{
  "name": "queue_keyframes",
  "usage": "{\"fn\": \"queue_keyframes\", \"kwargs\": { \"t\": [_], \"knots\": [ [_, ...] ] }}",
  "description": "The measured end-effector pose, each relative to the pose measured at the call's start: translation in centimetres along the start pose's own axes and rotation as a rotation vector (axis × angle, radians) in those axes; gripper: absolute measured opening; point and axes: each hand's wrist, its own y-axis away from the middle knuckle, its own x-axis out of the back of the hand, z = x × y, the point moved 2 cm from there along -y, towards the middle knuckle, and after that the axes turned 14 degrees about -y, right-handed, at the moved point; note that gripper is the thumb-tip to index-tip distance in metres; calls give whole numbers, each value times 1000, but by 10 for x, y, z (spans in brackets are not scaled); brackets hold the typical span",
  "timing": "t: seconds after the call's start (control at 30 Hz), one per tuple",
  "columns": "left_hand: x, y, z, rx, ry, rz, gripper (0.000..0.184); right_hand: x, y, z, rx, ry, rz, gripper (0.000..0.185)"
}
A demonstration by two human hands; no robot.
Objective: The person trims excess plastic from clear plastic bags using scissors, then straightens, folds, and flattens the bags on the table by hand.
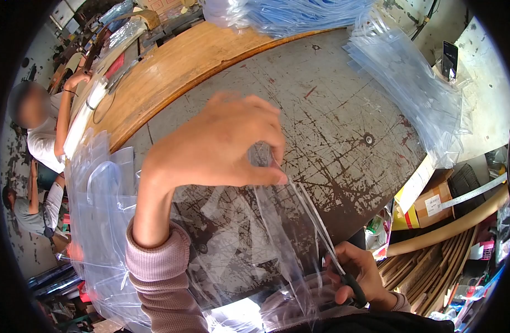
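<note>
My left hand (216,147) is raised over the worn metal table (316,111), its thumb and fingers pinched on the top of a clear plastic piece (277,238). The plastic hangs from that pinch down towards my body. Lower right, my right hand (363,272) grips black-handled scissors (353,287). Their blades point up and left along the edge of the plastic; I cannot tell whether they are apart. Small clear plastic scraps (232,244) lie on the table beneath my left forearm.
Clear plastic bags (102,205) lie at the left, with another stack (405,83) at the right and a bluish pile (299,16) behind. A wooden board (177,61) borders the far side. Cardboard (432,202) stands right; two people are at far left.
</note>
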Motion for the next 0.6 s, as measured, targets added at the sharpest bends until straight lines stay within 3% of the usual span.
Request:
{"fn": "queue_keyframes", "kwargs": {
  "t": [0.03,0.1,0.2,0.6],
  "knots": [
    [1,0,0,-15,-67,53,17,0,0,0,6,-5,-3,77],
    [-1,-3,-3,87,163,-110,19,1,0,-1,14,-10,-4,77],
    [0,-8,1,72,173,-172,19,2,0,-2,20,9,-16,79],
    [2,-10,5,64,205,-139,18,-5,-1,-9,8,-20,-24,80]
  ]
}}
